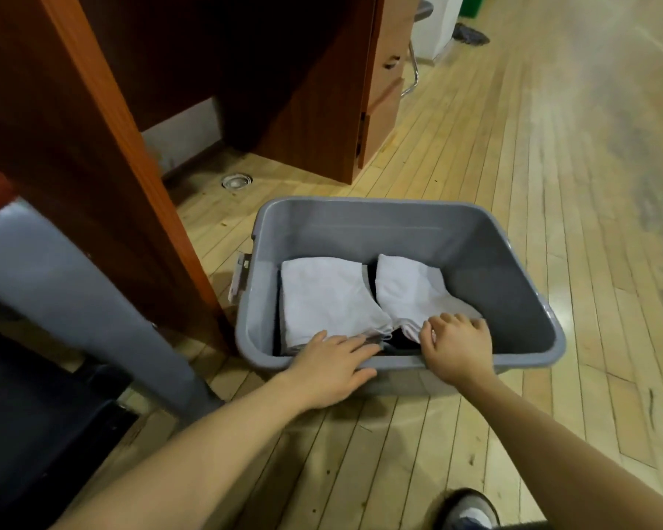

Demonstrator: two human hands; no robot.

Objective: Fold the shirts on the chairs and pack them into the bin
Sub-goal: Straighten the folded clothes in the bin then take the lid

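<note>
A grey plastic bin (360, 223) stands on the wooden floor in the middle of the head view. Inside it lie two folded white shirts, one on the left (326, 296) and one on the right (410, 288), with dark cloth under them. My left hand (330, 367) lies over the bin's near rim, its straight fingers touching the near edge of the left shirt. My right hand (456, 350) reaches over the same rim and its curled fingers grip the near edge of the right shirt.
A brown wooden desk (92, 109) with drawers (383, 89) stands to the left and behind the bin. A grey and dark chair (54, 300) is at the left edge. My shoe (467, 510) shows at the bottom. Bare wooden floor spreads to the right.
</note>
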